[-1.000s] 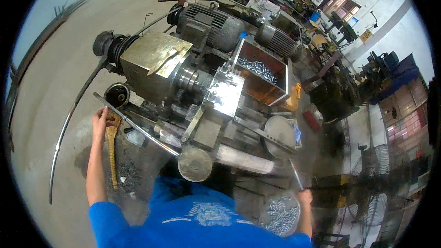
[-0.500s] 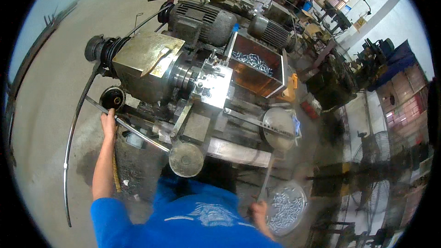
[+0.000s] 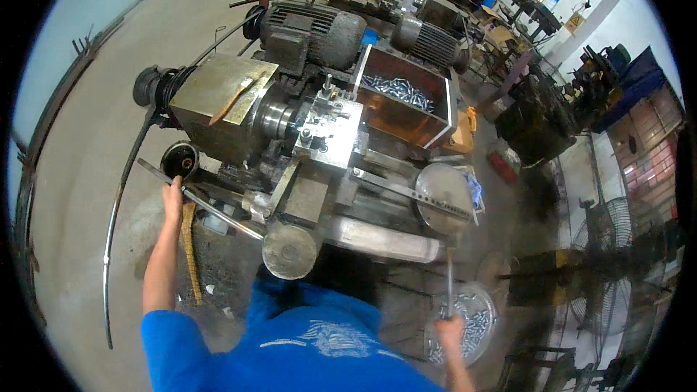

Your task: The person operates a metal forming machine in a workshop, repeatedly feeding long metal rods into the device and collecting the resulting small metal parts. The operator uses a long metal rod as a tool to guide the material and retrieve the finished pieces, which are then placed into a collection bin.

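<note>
My left hand (image 3: 173, 202) is closed round a long metal lever (image 3: 221, 210) that slants down to a round hub (image 3: 289, 251) on the front of a lathe. My right hand (image 3: 449, 329) grips an upright metal handle (image 3: 450, 283) in front of a flat round disc (image 3: 443, 198). Beyond the left hand stands the lathe's oily headstock (image 3: 210, 98), with its chuck (image 3: 276, 117) facing a shiny tool slide (image 3: 330, 127). Below and beside the right hand, a round basin (image 3: 495, 317) holds many small metal pieces, partly hidden by the hand.
An open box (image 3: 406, 125) of small metal pieces stands behind the slide. A wooden-handled brush or scraper (image 3: 231, 101) lies on the headstock. Behind is an electric motor (image 3: 312, 33). A fan (image 3: 610, 229) stands at right, and a thin pipe (image 3: 109, 247) rises at far left.
My right hand has moved right and slightly up, swinging the handle from slanted to nearly upright. My left hand stays on its lever with little movement. The view has shifted slightly.
</note>
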{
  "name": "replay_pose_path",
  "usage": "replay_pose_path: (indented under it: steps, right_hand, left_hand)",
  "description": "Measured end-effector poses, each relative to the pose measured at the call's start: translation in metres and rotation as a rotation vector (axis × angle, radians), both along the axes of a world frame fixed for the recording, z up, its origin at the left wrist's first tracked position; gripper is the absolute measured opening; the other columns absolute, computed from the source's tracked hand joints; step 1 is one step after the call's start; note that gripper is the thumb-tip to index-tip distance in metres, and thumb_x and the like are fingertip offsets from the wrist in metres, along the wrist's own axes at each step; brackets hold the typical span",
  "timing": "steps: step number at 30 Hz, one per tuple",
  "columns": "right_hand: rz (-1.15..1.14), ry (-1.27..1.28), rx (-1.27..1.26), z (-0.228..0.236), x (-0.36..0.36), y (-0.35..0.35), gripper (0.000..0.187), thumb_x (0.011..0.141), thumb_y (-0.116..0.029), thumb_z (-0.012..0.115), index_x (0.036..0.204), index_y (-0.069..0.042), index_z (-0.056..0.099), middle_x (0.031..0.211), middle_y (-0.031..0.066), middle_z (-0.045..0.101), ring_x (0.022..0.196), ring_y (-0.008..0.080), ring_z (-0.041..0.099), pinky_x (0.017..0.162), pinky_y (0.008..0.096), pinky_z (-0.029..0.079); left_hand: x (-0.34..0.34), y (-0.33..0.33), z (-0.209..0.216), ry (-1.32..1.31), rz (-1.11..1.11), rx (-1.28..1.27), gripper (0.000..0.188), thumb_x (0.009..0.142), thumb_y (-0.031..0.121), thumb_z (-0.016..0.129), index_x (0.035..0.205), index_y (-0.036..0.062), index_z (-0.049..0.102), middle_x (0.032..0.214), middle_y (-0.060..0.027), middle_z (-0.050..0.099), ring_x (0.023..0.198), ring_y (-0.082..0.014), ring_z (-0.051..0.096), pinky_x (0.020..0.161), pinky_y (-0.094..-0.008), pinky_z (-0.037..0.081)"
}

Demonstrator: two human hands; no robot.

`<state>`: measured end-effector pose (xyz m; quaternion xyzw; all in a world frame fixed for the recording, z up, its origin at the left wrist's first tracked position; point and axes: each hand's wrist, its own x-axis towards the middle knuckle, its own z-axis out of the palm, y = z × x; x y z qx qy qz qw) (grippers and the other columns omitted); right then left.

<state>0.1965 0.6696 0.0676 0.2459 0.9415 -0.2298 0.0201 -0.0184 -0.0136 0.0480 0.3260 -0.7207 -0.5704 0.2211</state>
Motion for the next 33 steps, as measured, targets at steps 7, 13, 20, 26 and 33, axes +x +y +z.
replay_pose_path:
  steps: [7, 13, 20, 26, 33]
  right_hand:
    - [-0.257, -0.06, 0.747, -0.009, -0.116, 0.177, 0.05, 0.061, -0.021, 0.058, 0.11, -0.01, 0.054, 0.099, 0.0185, 0.058, 0.091, 0.0325, 0.055, 0.08, 0.0423, 0.041]
    - [-0.172, 0.219, 0.794, -0.014, -0.173, 0.11, 0.074, 0.058, -0.019, 0.058, 0.125, 0.002, 0.036, 0.125, 0.0196, 0.041, 0.118, 0.032, 0.037, 0.1, 0.0405, 0.027]
    - [0.085, 0.354, -0.079, -0.081, -0.081, -0.002, 0.062, 0.055, -0.012, 0.061, 0.115, 0.0, 0.049, 0.112, 0.0206, 0.052, 0.104, 0.0336, 0.05, 0.09, 0.0362, 0.039]
    - [0.064, 0.113, -0.158, -0.078, -0.063, -0.048, 0.039, 0.059, -0.016, 0.058, 0.094, 0.0, 0.063, 0.088, 0.0204, 0.062, 0.082, 0.0319, 0.061, 0.075, 0.033, 0.047]
    - [0.126, 0.213, -0.172, -0.057, -0.091, -0.045, 0.032, 0.061, -0.013, 0.056, 0.089, 0.0, 0.064, 0.081, 0.0186, 0.064, 0.074, 0.0271, 0.063, 0.071, 0.0314, 0.049]
  left_hand:
    - [-0.005, 0.03, 0.0, 0.036, 0.04, 0.011, 0.027, 0.079, 0.025, 0.049, 0.082, -0.0018, 0.052, 0.063, -0.0052, 0.051, 0.053, -0.0149, 0.051, 0.044, -0.0298, 0.04]
    - [0.013, 0.032, 0.028, 0.024, -0.074, 0.294, 0.029, 0.081, 0.029, 0.051, 0.077, 0.0004, 0.055, 0.062, -0.0037, 0.05, 0.055, -0.013, 0.053, 0.051, -0.0265, 0.044]
    - [0.025, 0.011, -0.072, -0.468, -0.509, -0.753, 0.037, 0.077, 0.036, 0.057, 0.091, 0.0017, 0.06, 0.083, -0.0157, 0.062, 0.08, -0.0267, 0.061, 0.071, -0.0381, 0.047]
    - [0.021, 0.03, -0.069, -0.735, -0.68, -1.182, 0.032, 0.079, 0.036, 0.052, 0.079, 0.0051, 0.061, 0.078, -0.0151, 0.063, 0.074, -0.0302, 0.062, 0.065, -0.0411, 0.048]
    - [0.029, 0.039, -0.147, -0.683, -0.499, -0.968, 0.036, 0.069, 0.036, 0.062, 0.088, 0.0067, 0.057, 0.085, -0.014, 0.062, 0.082, -0.0306, 0.06, 0.067, -0.0403, 0.048]
